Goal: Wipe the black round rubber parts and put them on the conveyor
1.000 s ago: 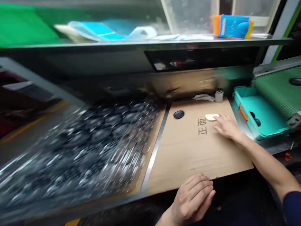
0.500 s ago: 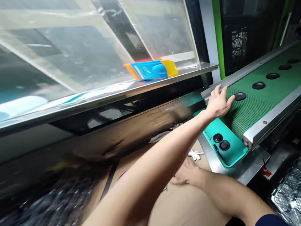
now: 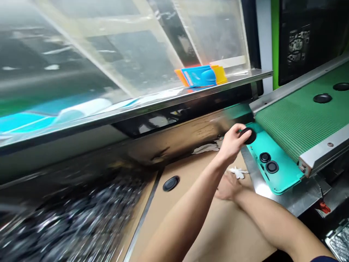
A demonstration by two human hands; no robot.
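My left hand [image 3: 233, 142] is closed on a black round plastic disc [image 3: 248, 136], pinching it by its near edge just above the far end of a teal tray [image 3: 286, 174]. Two more black discs, one [image 3: 265, 157] beside the other [image 3: 272, 166], sit in that tray. Lower down, my right hand [image 3: 229, 186] rests on the brown cardboard [image 3: 212, 225]; my left forearm hides most of its fingers. Near it is a crumpled white piece [image 3: 239, 172]. Another black disc [image 3: 171, 183] lies on the cardboard left of my left forearm.
A green conveyor belt [image 3: 297, 120] ends beside the teal tray and carries black discs [image 3: 322, 98]. At the lower left is a blurred heap of dark shiny pieces [image 3: 76, 214]. Blue, orange and yellow packaging [image 3: 201, 75] stands on the metal ledge [image 3: 163, 101] before a clear panel.
My left hand has taken hold of the nearest black disc on the belt and drawn it back toward the cardboard. The view has shifted left, showing the disc on the cardboard.
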